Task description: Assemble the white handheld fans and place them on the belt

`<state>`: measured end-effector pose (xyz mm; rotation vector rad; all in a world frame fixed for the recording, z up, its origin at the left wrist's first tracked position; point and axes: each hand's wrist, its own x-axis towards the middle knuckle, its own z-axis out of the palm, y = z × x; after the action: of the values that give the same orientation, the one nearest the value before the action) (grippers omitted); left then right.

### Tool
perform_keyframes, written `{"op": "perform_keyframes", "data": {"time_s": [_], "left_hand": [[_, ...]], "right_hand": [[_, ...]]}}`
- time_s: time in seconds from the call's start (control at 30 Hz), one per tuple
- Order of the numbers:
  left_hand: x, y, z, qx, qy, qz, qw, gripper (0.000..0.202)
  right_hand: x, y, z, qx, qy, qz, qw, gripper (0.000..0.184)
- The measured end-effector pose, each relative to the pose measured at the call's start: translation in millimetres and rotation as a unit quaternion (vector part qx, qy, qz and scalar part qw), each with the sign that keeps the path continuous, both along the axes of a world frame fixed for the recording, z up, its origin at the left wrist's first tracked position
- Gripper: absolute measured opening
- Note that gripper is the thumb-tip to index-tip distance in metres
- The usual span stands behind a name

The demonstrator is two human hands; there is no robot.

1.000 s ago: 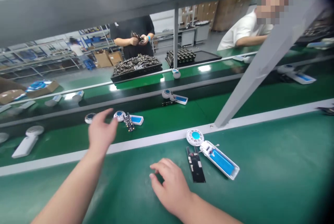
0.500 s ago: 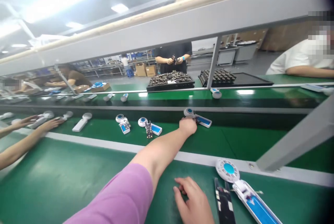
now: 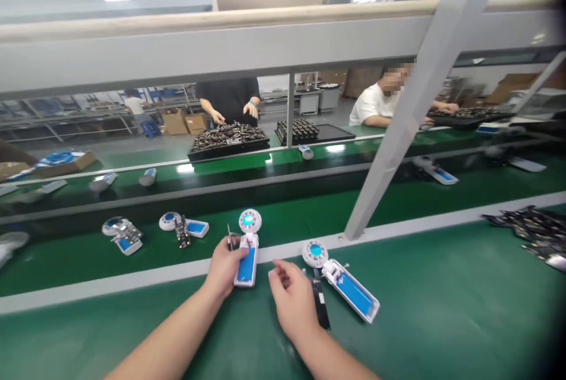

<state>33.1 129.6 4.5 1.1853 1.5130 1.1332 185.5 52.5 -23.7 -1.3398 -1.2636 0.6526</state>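
In my left hand [image 3: 226, 268] is a white handheld fan [image 3: 246, 268] with a round head and an open handle showing blue inside. My thumb lies over the handle's edge, and a thin dark part sticks up beside my fingers. My right hand [image 3: 292, 294] is just right of that fan, fingers loosely curled and apart from the thumb, with nothing seen in them. Partly behind it on the green table lies a black strip-shaped part [image 3: 321, 303]. Next to that, a second open fan [image 3: 351, 292] lies slanted, its blue inside facing up.
On the green belt [image 3: 283, 215] lie opened fans [image 3: 197, 227] with circuit boards [image 3: 182, 232]. A slanted grey post [image 3: 389, 144] rises right of centre. Dark boards [image 3: 530, 229] are heaped at right. Across the line are a tray of parts [image 3: 230, 141] and co-workers.
My left hand has come back from the belt with the fan, which is now upright near my right hand. The view has turned rightward, bringing the heap of boards into sight.
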Motion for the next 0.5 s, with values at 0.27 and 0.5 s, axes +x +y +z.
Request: {"op": "perform_keyframes", "data": {"time_s": [0.27,0.5], "left_hand": [[8,-67,-10.9,-0.052,0.015,-0.080,0.995,0.026],[-5,-68,-8.2,0.062,0.290,-0.183,0.938,0.026]], "right_hand": [[0,3,-6.5,-0.013,0.041,0.036,0.998,0.016],[0,2,-6.1,-0.080,-0.038,0.089,0.992,0.013]]}}
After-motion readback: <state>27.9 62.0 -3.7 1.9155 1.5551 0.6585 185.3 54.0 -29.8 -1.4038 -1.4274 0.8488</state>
